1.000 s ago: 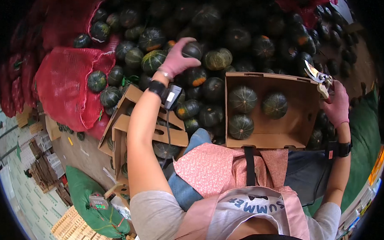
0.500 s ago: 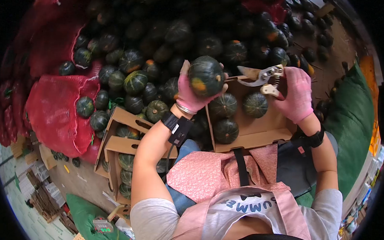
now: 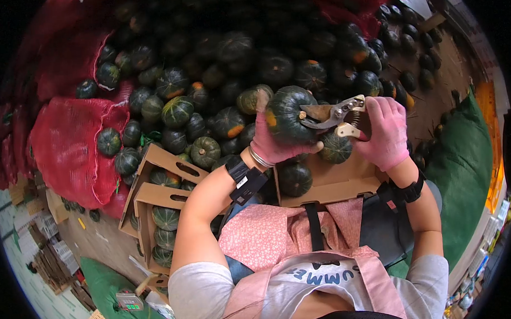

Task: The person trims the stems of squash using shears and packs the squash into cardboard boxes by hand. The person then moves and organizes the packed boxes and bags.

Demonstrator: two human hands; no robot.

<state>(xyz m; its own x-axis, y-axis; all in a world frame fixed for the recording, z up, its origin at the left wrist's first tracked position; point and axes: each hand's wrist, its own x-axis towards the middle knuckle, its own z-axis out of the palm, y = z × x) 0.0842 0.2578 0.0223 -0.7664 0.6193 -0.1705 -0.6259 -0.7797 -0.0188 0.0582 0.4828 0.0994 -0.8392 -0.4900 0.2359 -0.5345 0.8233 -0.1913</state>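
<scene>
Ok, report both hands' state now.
Left hand: holding a pumpkin.
Right hand: holding clippers, blades at the pumpkin's stem.

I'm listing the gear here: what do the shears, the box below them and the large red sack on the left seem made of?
Shears: probably steel blades, grey with a metallic sheen; the smooth, pale handle may be plastic-coated.
Box: most likely cardboard, plain brown and matte, with stiff, flat walls.
Red sack: likely plastic mesh, slightly shiny, with a netlike surface.

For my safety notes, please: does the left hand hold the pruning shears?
No, the right hand grips the pruning shears, while the left hand holds a dark green squash.
</scene>
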